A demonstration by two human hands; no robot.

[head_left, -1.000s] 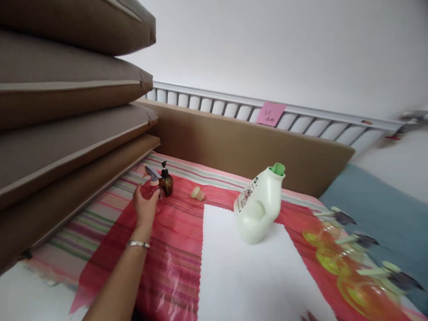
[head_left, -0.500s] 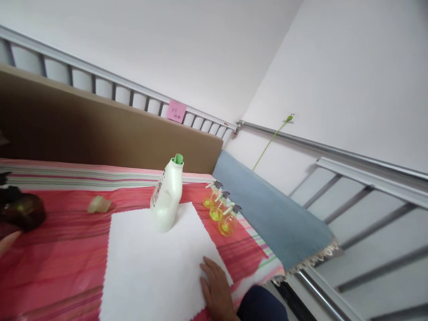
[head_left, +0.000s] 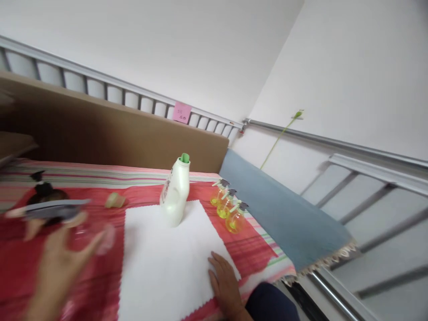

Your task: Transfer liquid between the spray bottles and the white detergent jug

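My left hand (head_left: 62, 258), smeared by motion, is at the left above the red cloth. It grips a clear pump bottle with a grey pump head (head_left: 55, 209); the bottle's see-through body is blurred and partly behind the fingers. My right hand (head_left: 224, 280) rests flat on the right edge of a white cloth (head_left: 163, 263) with zigzag edges, its fingers stretched out and holding nothing. Upright at the back of that cloth stands a pale jug-shaped bottle (head_left: 176, 196), with something green in its mouth. A small translucent cap (head_left: 114, 200) lies left of the cloth.
Three round pump bottles (head_left: 235, 221) with yellow liquid line up on the right. A dark pump bottle (head_left: 45, 189) stands far left, partly covered by the held one. A cardboard panel (head_left: 133, 138) runs along the back. A blue fringed cloth (head_left: 284, 214) borders the right side.
My left hand has come in from the left edge, now with the clear pump bottle in it. My view has shifted slightly left. My right hand stays on the white cloth.
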